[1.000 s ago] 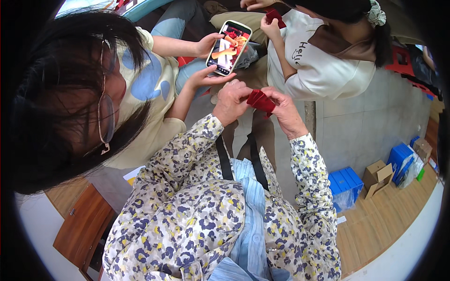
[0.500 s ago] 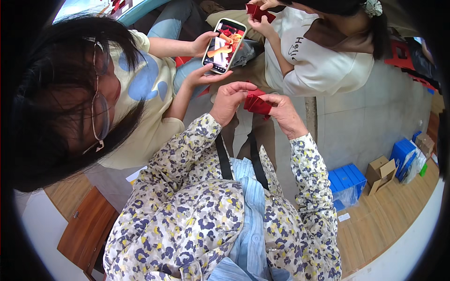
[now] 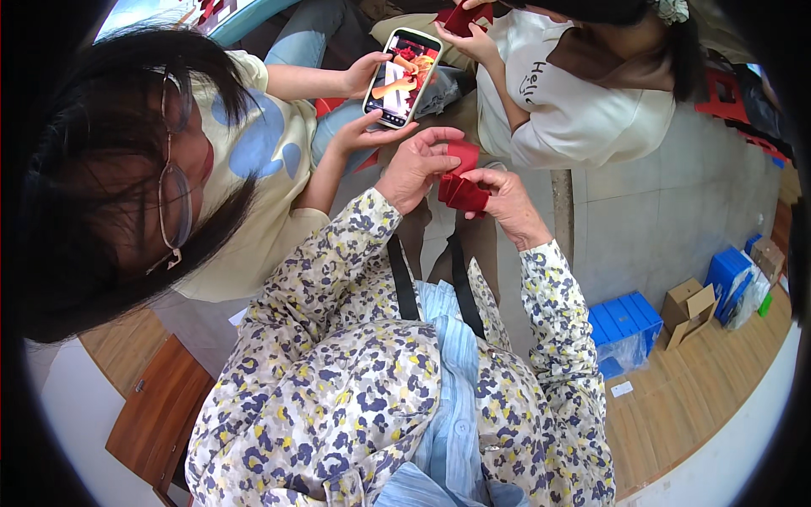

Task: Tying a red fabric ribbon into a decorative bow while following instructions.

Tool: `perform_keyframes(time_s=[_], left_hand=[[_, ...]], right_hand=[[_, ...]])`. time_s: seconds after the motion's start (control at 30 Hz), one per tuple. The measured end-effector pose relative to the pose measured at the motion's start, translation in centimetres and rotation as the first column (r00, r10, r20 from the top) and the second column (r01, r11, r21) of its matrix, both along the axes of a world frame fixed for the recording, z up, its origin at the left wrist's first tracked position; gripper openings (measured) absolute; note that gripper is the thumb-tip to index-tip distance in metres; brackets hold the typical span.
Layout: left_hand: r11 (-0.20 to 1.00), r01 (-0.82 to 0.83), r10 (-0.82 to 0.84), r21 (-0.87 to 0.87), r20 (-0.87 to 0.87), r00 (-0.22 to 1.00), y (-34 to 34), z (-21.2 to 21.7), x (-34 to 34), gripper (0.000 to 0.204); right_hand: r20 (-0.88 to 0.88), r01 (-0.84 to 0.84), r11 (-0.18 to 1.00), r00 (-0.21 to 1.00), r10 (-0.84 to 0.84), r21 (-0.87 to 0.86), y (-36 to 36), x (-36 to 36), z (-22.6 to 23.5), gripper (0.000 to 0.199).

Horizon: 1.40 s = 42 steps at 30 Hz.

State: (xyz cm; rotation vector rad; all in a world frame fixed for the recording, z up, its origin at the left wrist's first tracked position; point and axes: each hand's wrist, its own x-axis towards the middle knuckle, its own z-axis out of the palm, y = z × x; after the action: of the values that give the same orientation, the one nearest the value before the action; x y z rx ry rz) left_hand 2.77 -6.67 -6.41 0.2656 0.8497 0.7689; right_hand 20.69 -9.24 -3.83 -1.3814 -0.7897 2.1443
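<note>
Between my hands is a strip of red ribbon (image 3: pixel 463 194), its lower part gathered in darker, velvety folds and its upper part showing a lighter, smoother face. My left hand (image 3: pixel 418 171) pinches the lighter upper end between thumb and fingers. My right hand (image 3: pixel 510 207) is closed on the folded part, thumb and forefinger at its right edge. Parts of the ribbon are hidden behind my fingers. Just beyond my left hand, another person's hands hold a phone (image 3: pixel 403 78) with a lit screen.
At the upper right, a person in a white top holds a red piece (image 3: pixel 467 17). Close on my left sits a person with glasses. Blue crates (image 3: pixel 625 325) and an open cardboard box (image 3: pixel 688 306) stand at the right. A wooden panel (image 3: pixel 160 414) is at lower left.
My left hand has moved slightly up, drawing the lighter end of the ribbon up from the folds. My right hand keeps its hold. The white-topped person's hands have shifted with their red piece.
</note>
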Motion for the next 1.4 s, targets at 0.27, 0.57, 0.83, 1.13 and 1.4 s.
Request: perform_keyframes(time_s=[0.27, 0.57, 0.83, 1.13, 1.4], left_hand=[[0.998, 0.024, -0.022, 0.061, -0.037, 0.999, 0.2, -0.4, 0.3, 0.028], [0.975, 0.036, -0.017, 0.221, -0.089, 0.996, 0.1, 1.5, 1.4, 0.043], [0.956, 0.023, 0.014, 0.294, -0.120, 0.993, -0.6, 1.8, 1.6, 0.053], [0.979, -0.079, 0.092, 0.187, -0.063, 0.994, -0.8, -0.9, 1.1, 0.048], [0.994, -0.049, 0.017, -0.096, -0.315, 0.949, -1.1, -4.9, -0.5, 0.031]], right_hand=[[-0.049, -0.026, 0.999, 0.998, 0.025, -0.018, 0.0, 0.9, -1.2, 0.034], [0.016, -0.003, 0.999, 1.000, 0.004, -0.049, -0.5, 0.8, -1.3, 0.032], [0.099, -0.052, 0.997, 0.993, 0.057, -0.055, -0.6, 1.3, -2.0, 0.021], [0.045, -0.058, 0.995, 0.997, 0.062, -0.081, -1.4, 1.2, -3.0, 0.019], [-0.175, 0.030, 0.990, 0.983, -0.055, -0.139, -2.2, 0.3, -3.3, 0.060]])
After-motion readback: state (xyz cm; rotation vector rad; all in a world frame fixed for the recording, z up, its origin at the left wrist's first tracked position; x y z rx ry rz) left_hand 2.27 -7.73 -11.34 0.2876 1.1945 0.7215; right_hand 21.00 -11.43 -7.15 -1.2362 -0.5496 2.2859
